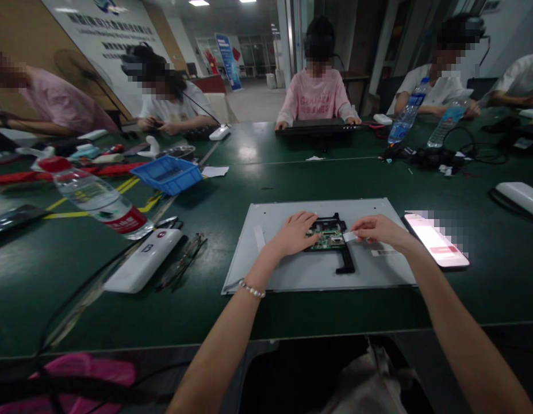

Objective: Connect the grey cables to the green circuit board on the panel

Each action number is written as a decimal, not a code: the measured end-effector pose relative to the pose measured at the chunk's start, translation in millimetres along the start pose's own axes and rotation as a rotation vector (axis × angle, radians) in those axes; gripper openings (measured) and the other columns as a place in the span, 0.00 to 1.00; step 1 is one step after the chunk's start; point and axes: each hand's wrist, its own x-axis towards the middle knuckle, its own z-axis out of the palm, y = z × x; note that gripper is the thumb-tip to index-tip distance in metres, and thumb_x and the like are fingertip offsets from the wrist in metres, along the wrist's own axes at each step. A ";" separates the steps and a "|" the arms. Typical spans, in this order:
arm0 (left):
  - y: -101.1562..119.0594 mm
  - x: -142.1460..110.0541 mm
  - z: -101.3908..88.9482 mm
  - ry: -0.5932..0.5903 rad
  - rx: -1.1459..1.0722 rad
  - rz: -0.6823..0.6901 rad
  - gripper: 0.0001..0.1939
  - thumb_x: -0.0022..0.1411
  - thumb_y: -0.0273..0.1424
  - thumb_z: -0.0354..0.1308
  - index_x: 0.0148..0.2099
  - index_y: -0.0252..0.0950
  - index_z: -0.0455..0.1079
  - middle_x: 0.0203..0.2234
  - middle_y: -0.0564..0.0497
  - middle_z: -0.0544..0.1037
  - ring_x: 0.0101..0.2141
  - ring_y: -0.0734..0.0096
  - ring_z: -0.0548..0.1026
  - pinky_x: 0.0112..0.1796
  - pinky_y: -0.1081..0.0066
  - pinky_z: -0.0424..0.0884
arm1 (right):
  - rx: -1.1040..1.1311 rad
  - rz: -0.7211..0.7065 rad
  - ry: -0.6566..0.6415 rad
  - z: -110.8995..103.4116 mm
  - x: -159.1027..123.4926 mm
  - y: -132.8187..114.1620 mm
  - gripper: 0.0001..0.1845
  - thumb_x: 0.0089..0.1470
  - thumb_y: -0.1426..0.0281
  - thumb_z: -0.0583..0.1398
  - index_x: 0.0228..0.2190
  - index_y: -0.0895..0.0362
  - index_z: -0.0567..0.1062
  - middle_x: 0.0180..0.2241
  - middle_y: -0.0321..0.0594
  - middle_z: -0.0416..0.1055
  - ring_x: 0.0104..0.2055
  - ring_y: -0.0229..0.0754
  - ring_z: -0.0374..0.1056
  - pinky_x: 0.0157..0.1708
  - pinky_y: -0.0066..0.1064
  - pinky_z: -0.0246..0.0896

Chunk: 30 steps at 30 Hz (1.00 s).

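Toward the table's left edge stands our capped bottle; a knock from a sleeve or cable could send it over. Nearer the front edge lie the white case and the glasses. Were the panel to slide left, its left edge could shove the glasses, whose thin arms would bend easily.

Our bracelet passes over the panel's front-left corner, where a bead might catch. Our left hand lies spread over the left part of the board, gripping nothing. The board sits near the panel's middle; too heavy a palm could stress its parts or flex the panel beneath.

The black frame reaches toward the panel's front edge, and a sideways drag might shift it. Our right hand has thumb and fingertips pinched closed on a white strip at the board's right side. We cannot tell how its far end is fixed; a sharp pull could tear it.

Just beyond the panel's right edge, the phone lies close to our wrist, easily nudged.
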 end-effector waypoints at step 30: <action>65.7 1.1 -7.5 0.054 0.084 0.267 0.25 0.65 0.38 0.48 0.62 0.40 0.51 0.60 0.46 0.57 0.61 0.60 0.51 0.60 0.54 0.43 | 0.045 0.019 0.093 11.5 -3.0 -8.4 0.11 0.47 0.69 0.59 0.34 0.56 0.77 0.30 0.43 0.76 0.31 0.42 0.73 0.22 0.26 0.65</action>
